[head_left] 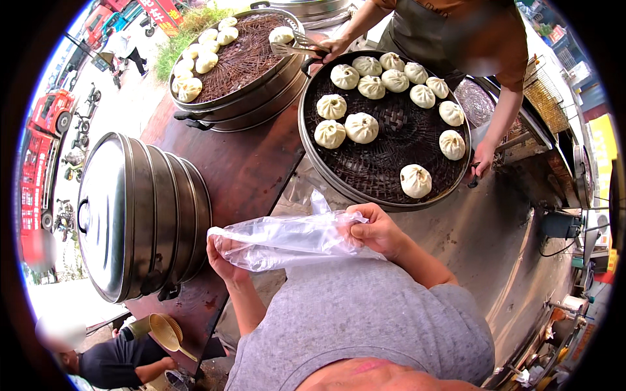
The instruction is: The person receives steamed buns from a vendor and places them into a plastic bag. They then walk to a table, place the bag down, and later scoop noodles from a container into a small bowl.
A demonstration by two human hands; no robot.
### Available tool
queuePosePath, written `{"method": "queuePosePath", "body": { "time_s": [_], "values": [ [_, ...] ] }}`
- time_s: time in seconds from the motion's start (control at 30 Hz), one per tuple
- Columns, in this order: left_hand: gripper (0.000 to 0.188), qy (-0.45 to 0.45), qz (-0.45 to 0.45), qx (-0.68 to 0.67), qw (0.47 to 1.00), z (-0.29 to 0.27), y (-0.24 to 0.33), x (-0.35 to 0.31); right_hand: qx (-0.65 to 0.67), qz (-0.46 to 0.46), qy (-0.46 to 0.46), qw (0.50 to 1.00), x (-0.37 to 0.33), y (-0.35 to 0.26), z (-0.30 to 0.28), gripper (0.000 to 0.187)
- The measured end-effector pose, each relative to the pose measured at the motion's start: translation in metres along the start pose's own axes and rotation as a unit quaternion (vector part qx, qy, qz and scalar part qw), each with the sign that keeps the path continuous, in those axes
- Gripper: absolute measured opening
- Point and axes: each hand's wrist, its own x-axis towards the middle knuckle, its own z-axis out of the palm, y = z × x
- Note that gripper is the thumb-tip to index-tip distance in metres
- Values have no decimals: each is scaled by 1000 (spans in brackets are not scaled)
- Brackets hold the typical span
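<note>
A thin clear plastic bag is stretched sideways in front of my chest. My left hand is closed on its left end, with the fingers partly covered by the film. At the other end my right hand pinches the plastic between thumb and fingers. Beyond the bag, a co-worker holds a round steamer tray with a dark woven mat. Several pale pleated steamed buns sit mostly toward its far side and rim, and a single bun lies near the edge closest to me.
A second steamer with more buns stands on the red-brown table at the far left. Nearer is a lidded metal steamer stack. The co-worker's left-side hand is by metal tongs. Another person is at the lower left, beside a ladle-like strainer.
</note>
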Motion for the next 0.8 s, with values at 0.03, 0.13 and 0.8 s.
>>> {"method": "queuePosePath", "body": {
  "time_s": [0.03, 0.13, 0.8],
  "values": [
    [31, 8, -3, 2, 1000, 3, -6, -3, 19, -8, 13, 1000, -5, 0, -6, 18],
    [30, 38, -32, -3, 999, 10, -20, -8, 66, -36, 46, 996, -18, 4, -25, 14],
    [30, -162, -141, -250, 944, 62, -33, 130, 244, -126, 102, 956, 97, -74, -34, 18]
  ]
}}
